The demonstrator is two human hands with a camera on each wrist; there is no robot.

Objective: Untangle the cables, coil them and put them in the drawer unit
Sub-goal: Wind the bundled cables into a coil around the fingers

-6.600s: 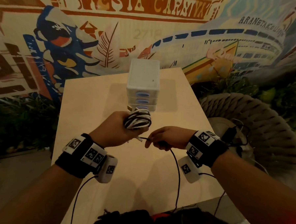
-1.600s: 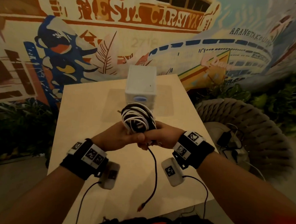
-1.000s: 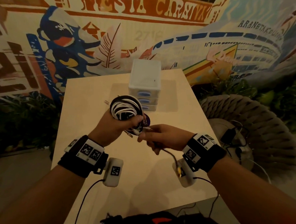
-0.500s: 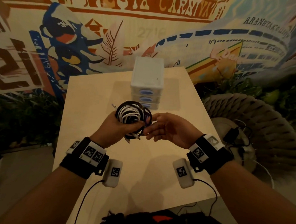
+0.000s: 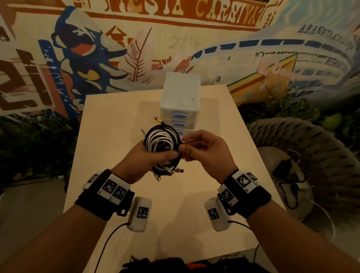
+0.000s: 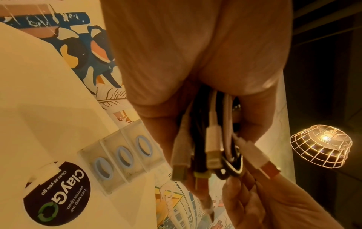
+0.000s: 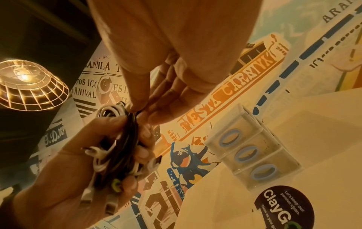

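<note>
At frame centre, the coiled cables [image 5: 161, 144] sit gripped in the left hand [image 5: 146, 161]; the right hand [image 5: 205, 154] pinches a black strand at the bundle's edge. Coiling looks finished; the drawer unit [image 5: 179, 107] just above stays closed, stowing remains.

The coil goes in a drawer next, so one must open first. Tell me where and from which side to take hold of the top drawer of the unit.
Take the top drawer by its blue oval pull, from the front face toward the person; the drawer unit offers no other handle. The right hand seems freer: it only pinches a strand, while the left hand grips the cable coil.
</note>
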